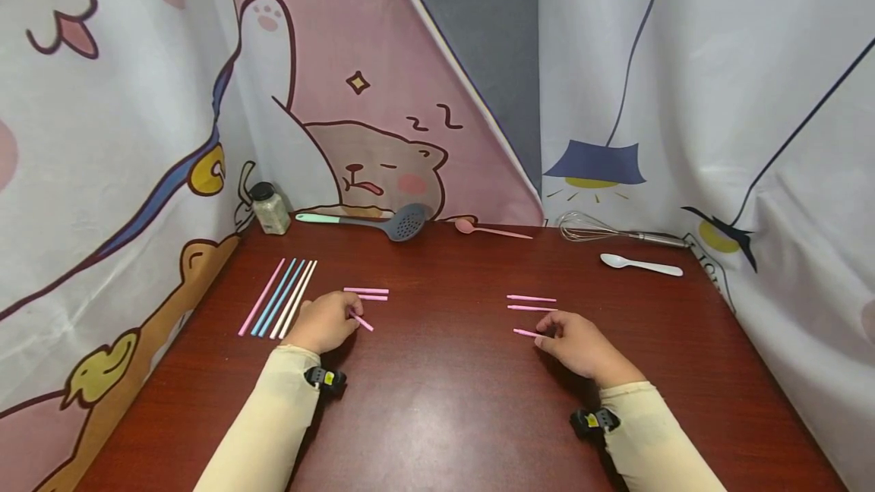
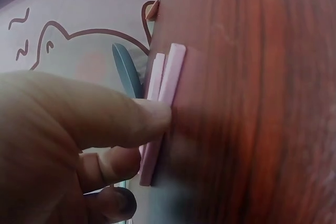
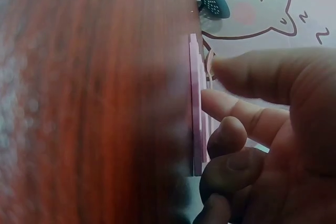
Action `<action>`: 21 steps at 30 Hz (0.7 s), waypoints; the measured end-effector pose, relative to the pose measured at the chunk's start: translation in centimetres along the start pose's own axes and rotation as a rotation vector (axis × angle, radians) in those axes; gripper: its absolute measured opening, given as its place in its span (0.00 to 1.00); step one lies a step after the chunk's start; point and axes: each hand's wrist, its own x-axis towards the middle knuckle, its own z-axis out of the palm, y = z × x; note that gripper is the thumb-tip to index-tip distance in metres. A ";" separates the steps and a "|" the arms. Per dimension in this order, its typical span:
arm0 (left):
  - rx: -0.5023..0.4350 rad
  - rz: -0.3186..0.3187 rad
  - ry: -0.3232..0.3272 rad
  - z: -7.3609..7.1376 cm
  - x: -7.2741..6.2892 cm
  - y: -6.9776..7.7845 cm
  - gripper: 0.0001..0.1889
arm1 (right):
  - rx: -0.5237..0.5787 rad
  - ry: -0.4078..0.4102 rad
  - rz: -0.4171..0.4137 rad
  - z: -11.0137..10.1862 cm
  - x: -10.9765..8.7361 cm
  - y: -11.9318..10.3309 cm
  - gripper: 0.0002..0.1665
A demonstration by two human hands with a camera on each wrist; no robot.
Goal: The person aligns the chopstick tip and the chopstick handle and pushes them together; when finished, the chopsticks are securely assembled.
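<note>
In the head view my left hand [image 1: 331, 320] pinches a short pink stick [image 1: 364, 322], which slants toward the near right. Two more short pink sticks [image 1: 366, 291] lie parallel just beyond that hand. The left wrist view shows the thumb across the pinched stick [image 2: 172, 72]. My right hand [image 1: 576, 343] is at another short pink stick [image 1: 523, 332] with a narrower left end. In the right wrist view its index fingertip appears against the stick [image 3: 196, 87], with a gap between thumb and finger. Beyond it lie two similar pink sticks [image 1: 532, 308].
Long pink, blue and white sticks [image 1: 276, 298] lie side by side at the left. Along the back are a seasoning jar [image 1: 272, 212], a slotted skimmer [image 1: 403, 223], a pink spoon [image 1: 472, 227] and a whisk [image 1: 608, 230]. A white spoon [image 1: 639, 264] lies at the right.
</note>
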 end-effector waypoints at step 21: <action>-0.203 0.202 0.009 0.1 -0.6 3.4 0.09 | -0.111 0.011 -0.078 -0.3 -0.9 -2.3 0.07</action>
